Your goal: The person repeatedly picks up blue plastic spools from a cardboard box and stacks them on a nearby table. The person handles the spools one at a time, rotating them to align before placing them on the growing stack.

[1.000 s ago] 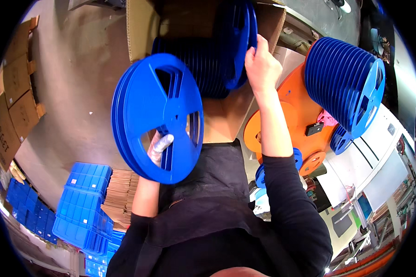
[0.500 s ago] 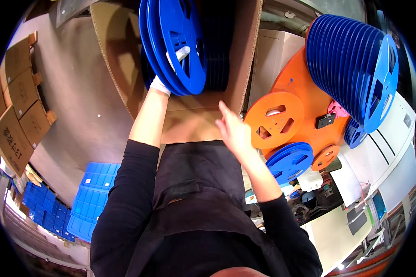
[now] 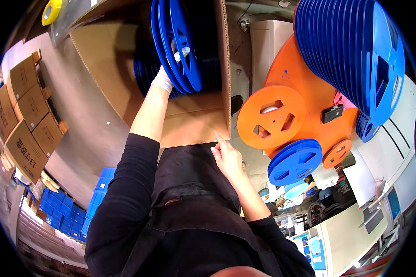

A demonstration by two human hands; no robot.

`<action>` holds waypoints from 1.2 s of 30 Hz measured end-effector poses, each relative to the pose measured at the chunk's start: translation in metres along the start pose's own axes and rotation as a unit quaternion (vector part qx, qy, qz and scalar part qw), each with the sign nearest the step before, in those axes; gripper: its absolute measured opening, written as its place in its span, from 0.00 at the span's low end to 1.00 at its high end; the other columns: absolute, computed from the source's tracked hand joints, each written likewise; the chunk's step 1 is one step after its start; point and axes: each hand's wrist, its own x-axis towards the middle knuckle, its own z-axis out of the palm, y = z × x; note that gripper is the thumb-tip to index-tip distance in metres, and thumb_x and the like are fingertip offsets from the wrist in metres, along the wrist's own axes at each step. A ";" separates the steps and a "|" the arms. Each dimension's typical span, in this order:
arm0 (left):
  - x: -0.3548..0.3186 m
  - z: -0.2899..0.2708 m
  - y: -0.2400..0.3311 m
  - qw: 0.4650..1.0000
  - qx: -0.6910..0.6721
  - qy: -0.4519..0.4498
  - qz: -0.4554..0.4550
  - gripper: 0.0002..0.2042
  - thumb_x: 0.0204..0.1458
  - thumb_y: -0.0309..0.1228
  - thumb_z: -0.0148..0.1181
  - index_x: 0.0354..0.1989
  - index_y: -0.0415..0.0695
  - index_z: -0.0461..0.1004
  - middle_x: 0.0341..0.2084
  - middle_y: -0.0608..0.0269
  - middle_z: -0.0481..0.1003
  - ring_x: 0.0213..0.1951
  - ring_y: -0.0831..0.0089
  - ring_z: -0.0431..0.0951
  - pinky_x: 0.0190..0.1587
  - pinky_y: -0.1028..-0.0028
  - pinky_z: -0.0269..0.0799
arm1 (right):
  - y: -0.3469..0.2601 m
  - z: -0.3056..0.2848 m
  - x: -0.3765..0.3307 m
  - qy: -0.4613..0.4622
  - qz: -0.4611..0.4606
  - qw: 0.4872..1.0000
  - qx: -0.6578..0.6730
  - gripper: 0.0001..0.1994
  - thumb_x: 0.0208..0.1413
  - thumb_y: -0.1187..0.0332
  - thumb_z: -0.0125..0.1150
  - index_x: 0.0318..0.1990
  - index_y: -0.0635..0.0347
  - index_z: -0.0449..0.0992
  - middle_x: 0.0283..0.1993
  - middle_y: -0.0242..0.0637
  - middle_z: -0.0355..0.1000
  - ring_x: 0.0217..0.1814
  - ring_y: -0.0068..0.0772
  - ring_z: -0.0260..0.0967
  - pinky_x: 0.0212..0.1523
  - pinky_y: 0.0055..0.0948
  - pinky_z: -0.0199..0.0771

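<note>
Held blue reels moved forward, on edge, facing right.

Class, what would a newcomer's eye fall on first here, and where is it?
Probably the row of blue reels at upper right, beside the big orange disc. Next, near the top centre, the left hand holds other reels at the open box.

At the left edge of the orange disc, a slotted orange reel is seen. Near its right edge, a black box and pink cloth are placed. Along the floor's left side, brown cartons and blue boxes are stacked.
</note>
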 end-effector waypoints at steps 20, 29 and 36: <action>-0.250 -0.162 -0.139 0.946 0.105 0.184 -0.246 0.20 0.58 0.41 0.53 0.56 0.47 0.68 0.34 0.68 0.72 0.33 0.78 0.70 0.35 0.77 0.67 | -0.029 -0.088 -0.029 0.039 -0.105 0.992 -0.055 0.23 0.51 0.67 0.62 0.55 0.59 0.68 0.44 0.43 0.73 0.48 0.43 0.72 0.49 0.37 0.71; -0.284 -0.143 -0.070 0.952 0.037 0.244 -0.184 0.20 0.57 0.44 0.55 0.56 0.53 0.68 0.32 0.72 0.73 0.31 0.76 0.71 0.35 0.72 0.67 | -0.065 -0.343 0.094 0.397 -0.095 0.895 -0.181 0.34 0.38 0.58 0.74 0.53 0.67 0.67 0.55 0.53 0.68 0.57 0.52 0.65 0.56 0.38 0.67; -0.353 -0.105 -0.076 0.933 0.049 0.274 -0.226 0.18 0.55 0.45 0.55 0.51 0.51 0.69 0.36 0.65 0.74 0.37 0.68 0.73 0.41 0.67 0.70 | -0.026 -0.376 0.189 0.028 0.045 0.982 -0.180 0.33 0.30 0.49 0.74 0.41 0.67 0.78 0.44 0.54 0.75 0.48 0.47 0.73 0.50 0.35 0.71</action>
